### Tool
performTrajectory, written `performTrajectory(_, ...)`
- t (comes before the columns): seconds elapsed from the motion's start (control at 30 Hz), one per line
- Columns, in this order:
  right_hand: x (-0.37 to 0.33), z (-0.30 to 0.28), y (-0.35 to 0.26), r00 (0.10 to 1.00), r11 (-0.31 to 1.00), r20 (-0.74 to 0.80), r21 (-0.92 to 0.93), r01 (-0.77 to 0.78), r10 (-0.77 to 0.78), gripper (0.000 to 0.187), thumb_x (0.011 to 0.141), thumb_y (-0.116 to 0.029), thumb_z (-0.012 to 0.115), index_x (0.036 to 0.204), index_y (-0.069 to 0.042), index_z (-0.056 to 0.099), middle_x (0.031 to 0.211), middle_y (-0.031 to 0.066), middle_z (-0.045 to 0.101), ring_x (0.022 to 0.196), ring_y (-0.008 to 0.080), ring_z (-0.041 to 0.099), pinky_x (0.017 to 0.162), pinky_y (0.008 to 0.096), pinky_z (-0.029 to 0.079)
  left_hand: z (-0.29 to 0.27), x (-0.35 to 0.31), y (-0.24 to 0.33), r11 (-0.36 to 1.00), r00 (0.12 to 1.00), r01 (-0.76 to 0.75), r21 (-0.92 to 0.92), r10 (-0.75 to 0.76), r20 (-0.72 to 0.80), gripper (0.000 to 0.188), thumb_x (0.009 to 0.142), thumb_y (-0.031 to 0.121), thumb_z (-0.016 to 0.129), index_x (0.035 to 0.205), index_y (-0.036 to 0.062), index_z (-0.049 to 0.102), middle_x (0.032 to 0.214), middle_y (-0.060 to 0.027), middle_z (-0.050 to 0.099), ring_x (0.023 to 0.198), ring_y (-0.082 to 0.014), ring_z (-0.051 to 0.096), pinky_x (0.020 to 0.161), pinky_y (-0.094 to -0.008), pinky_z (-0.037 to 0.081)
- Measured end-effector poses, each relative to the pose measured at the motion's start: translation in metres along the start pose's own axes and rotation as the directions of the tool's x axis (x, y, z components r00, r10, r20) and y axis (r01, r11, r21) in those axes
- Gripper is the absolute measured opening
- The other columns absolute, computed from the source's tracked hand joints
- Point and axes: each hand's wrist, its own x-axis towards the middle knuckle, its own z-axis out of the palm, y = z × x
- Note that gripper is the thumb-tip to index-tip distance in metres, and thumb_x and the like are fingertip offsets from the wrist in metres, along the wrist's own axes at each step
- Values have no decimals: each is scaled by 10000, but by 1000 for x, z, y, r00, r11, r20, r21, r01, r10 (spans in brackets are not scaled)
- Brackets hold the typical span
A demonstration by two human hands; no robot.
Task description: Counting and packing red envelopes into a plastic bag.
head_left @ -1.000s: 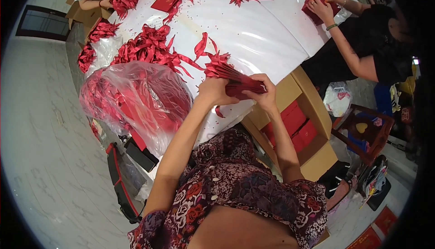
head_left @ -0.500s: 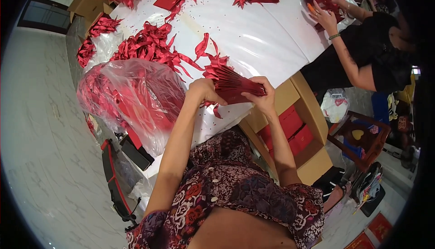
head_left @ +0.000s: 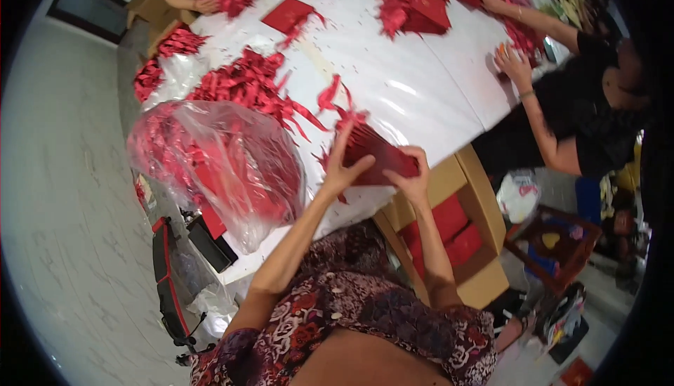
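A thick stack of flat red cards with red ribbon ends at its left side is between my hands, over the near edge of the white-covered table. My right hand grips the stack's right end, thumb in front and fingers behind. At the ribbon end, my left hand has its thumb and forefinger spread apart, lying against the stack without closing round it. Loose red ribbon trails on the table just beyond. Some left-hand fingers are hidden.
Left of my arm sits a clear plastic bag of red items, with a ribbon heap behind. An open cardboard box holding red stacks stands at right. A co-worker in black handles red pieces; another person's hand shows far left.
My left hand has loosened from the stack, and its fingers have spread. The stack has tilted, showing more of its flat face. At right, the co-worker's hands have moved apart.
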Motion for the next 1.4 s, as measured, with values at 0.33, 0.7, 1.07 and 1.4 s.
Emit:
performTrajectory(0.33, -5, 4, 14, 998, 998, -16, -42, 52, -53, 762, 552, -86, 921, 1177, -31, 488, 1167, 105, 538, 1076, 221, 551, 962, 347, 450, -2, -2, -29, 857, 979, 162, -490, -75, 191, 715, 929, 325, 600, 1510, 48, 289, 1554, -107, 309, 1434, -205, 267, 1165, -332, 183)
performTrajectory(0.7, -2, 8, 26, 999, 998, -23, 43, -37, 38, 913, 504, -50, 952, 1240, -3, 414, 1179, 118, 607, 1084, 193, 595, 965, 331, 487, -4, 14, -7, 892, 961, 197, -407, -93, 261, 769, 994, 562, 349, 1523, 21, 216, 1581, -123, 233, 1462, -225, 193, 1188, -343, 103)
performTrajectory(1.07, -9, 6, 24, 999, 999, -5, 20, -50, 51, 879, 534, -130, 959, 1235, 11, 448, 1180, 121, 615, 1074, 182, 602, 959, 321, 485, 2, 6, -17, 927, 971, 194, -322, -136, 194, 746, 1005, 578, 279, 1533, 57, 205, 1585, -115, 215, 1467, -235, 153, 1188, -363, 86)
performTrajectory(1.4, -5, 3, 25, 995, 994, 83, -94, -54, 62, 788, 569, -110, 944, 1204, 17, 495, 1173, 108, 620, 1066, 157, 601, 948, 301, 489, 8, 8, -28, 902, 972, 230, -365, -227, 52, 656, 987, 408, 507, 1503, 68, 287, 1540, -149, 288, 1417, -281, 268, 1156, -358, 204)
